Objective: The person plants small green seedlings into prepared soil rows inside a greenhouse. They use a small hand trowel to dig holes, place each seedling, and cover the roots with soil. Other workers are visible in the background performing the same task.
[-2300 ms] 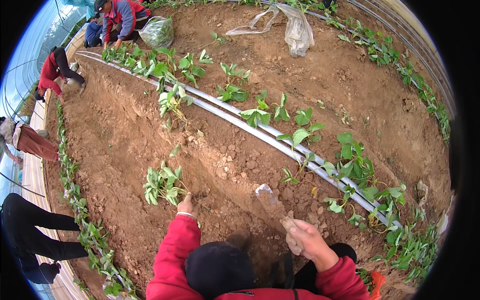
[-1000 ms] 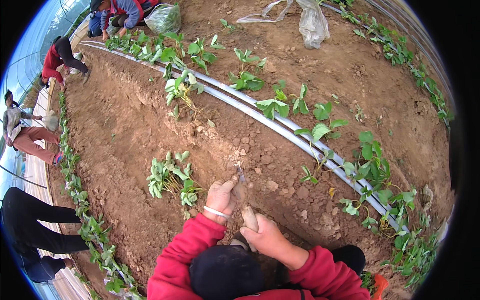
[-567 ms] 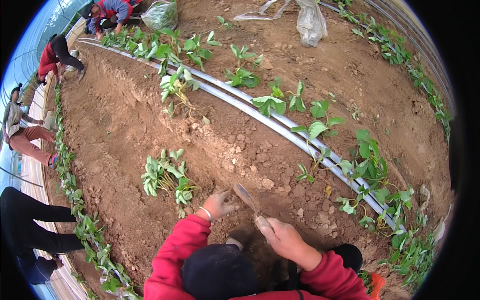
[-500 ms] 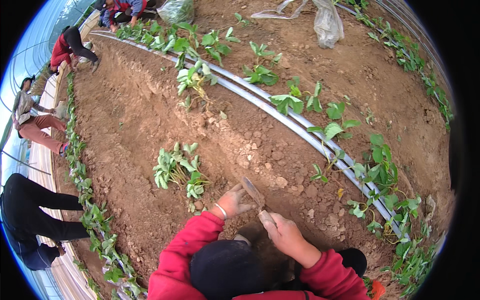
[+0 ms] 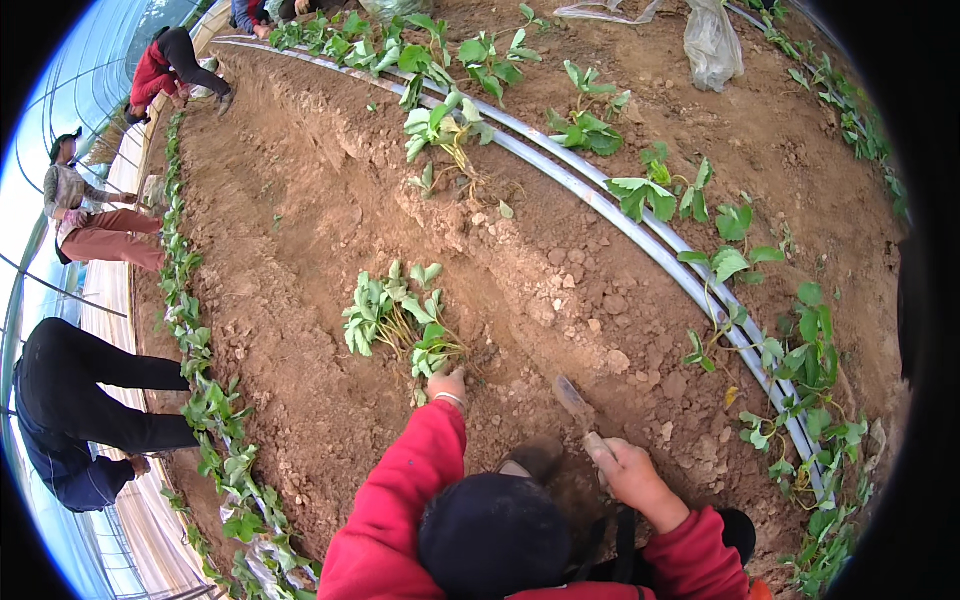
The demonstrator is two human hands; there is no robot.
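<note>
A loose bunch of uprooted leafy seedlings (image 5: 385, 310), which look like strawberry plants, lies on the brown soil ahead of me. My left hand (image 5: 447, 383), with a pale band at the wrist, reaches to the near right side of the bunch. Its fingers are closed at the base of one seedling (image 5: 436, 350) and are partly hidden by leaves. In my right hand (image 5: 632, 472) is the handle of a small trowel (image 5: 575, 402). Its soil-smeared blade points forward and left, just above the ground.
Two pale pipes (image 5: 590, 196) curve across the bed, with seedlings along them. Another bunch (image 5: 450, 135) lies farther off. A clear plastic bag (image 5: 712, 45) rests at the back right. Several people, one in black trousers (image 5: 105, 385), bend or stand along the left plant row (image 5: 190, 330).
My left hand has left the trowel's tip and moved forward left to the bunch, closing there. My right hand and trowel have moved slightly right and down. The view has shifted left.
</note>
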